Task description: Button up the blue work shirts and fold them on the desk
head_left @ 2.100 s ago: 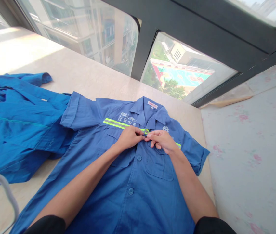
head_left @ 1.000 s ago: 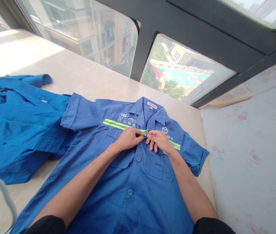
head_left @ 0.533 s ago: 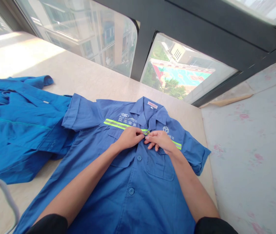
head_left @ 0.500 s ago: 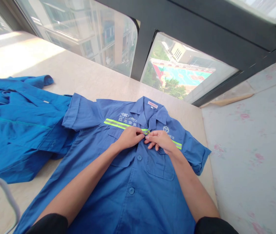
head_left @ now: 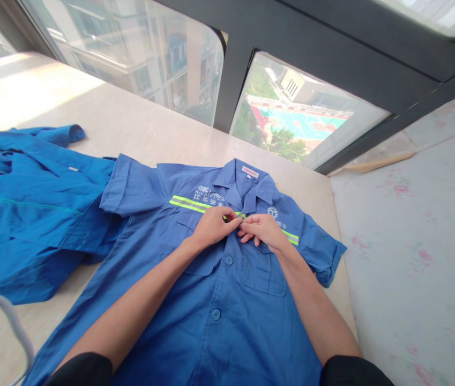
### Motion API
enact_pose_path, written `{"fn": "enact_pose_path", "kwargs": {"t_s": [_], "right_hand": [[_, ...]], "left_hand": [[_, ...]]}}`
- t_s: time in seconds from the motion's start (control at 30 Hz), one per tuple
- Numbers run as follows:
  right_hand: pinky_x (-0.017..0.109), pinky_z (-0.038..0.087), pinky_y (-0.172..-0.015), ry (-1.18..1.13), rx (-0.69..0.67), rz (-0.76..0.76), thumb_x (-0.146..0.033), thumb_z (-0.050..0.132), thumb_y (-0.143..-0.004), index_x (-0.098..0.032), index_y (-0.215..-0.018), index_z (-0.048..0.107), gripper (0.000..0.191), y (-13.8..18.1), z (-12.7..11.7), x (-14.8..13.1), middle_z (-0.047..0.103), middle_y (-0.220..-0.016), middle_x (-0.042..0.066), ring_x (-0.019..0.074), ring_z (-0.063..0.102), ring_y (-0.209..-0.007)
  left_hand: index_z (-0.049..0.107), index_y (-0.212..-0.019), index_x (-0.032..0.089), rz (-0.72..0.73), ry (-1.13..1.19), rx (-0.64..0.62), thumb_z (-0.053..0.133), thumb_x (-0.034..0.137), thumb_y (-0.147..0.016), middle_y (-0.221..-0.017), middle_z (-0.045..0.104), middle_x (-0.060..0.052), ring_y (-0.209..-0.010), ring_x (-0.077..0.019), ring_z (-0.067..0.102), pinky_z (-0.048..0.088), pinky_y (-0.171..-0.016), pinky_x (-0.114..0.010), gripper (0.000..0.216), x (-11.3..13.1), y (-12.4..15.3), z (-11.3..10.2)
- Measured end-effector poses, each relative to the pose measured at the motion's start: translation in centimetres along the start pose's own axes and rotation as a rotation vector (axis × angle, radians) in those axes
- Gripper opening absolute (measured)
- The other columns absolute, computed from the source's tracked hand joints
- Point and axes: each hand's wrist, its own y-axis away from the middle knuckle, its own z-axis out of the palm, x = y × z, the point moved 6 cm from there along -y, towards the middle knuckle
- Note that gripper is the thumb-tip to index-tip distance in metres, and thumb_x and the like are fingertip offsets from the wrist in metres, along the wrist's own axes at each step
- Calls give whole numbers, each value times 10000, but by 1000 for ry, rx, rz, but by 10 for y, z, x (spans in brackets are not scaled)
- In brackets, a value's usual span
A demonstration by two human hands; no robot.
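A blue short-sleeved work shirt [head_left: 179, 327] lies spread face up, its collar toward the window. A yellow-green reflective stripe [head_left: 189, 203] crosses its chest, with white lettering above. My left hand [head_left: 215, 226] pinches the front edge of the shirt at stripe height. Close against it, my right hand [head_left: 262, 230] pinches the facing edge, with its lower fingers curled. The fingertips of both hands meet at the front opening and hide what lies between them. Below them, an upper button [head_left: 229, 260] and a lower button [head_left: 216, 314] show on the placket.
Another blue garment [head_left: 30, 214] lies crumpled on the left of the pale sill [head_left: 131, 118], touching the shirt's sleeve. A grey curved tube [head_left: 14, 319] stands at the lower left. Dark window frames [head_left: 243, 69] rise behind; a flowered wall [head_left: 412, 257] bounds the right.
My left hand's fingers and thumb have shifted slightly right, closer to the right hand's fingertips. Both hands stay at the shirt front. The whole view has moved slightly.
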Motion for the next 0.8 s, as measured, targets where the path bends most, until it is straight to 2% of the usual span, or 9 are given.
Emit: {"fn": "enact_pose_path", "kwargs": {"t_s": [0.13,0.37,0.47,0.57,0.67,0.8], "right_hand": [[120,380,-307,-5,-6,-8,-272,741,-695,-145,-733,680,146,0,-2,1,759,-713,87,174,728,-582],[125,395,-307,-5,-23,-12,-263,750,-675,-143,-704,668,148,-1,-5,-1,752,-687,79,173,723,-563],[128,395,-301,-13,-27,-10,-277,764,-667,-147,-695,661,168,-1,-5,-2,748,-674,70,166,711,-535],[128,400,-304,-7,-32,-15,-301,765,-675,-146,-712,669,186,-2,-4,-1,752,-688,72,162,708,-531],[135,410,-307,-2,-35,-19,-325,761,-673,-147,-731,673,206,-2,-4,0,754,-699,73,163,709,-533],[138,413,-307,-4,-39,-13,-326,754,-650,-151,-729,665,212,-3,-4,1,747,-680,59,161,704,-526]], "left_hand": [[715,-728,143,-33,3,-10,583,332,-834,-578,650,-10,-579,-127,576,380,-528,-210,253,-5,0,2],[679,-797,141,-205,181,12,558,298,-823,-549,624,11,-462,-124,591,436,-473,-211,200,-20,-3,-5],[685,-778,144,-146,163,-4,565,373,-840,-574,632,4,-492,-120,584,427,-491,-211,267,-14,-2,-3],[719,-779,152,-50,18,15,626,449,-811,-594,640,2,-557,-117,562,387,-523,-210,313,-6,0,-1],[733,-782,159,-1,-69,23,664,415,-784,-612,647,6,-580,-112,539,359,-544,-212,265,-5,2,1],[724,-720,157,32,-89,26,625,354,-811,-633,661,0,-567,-103,524,351,-559,-218,239,-8,2,2]]}}
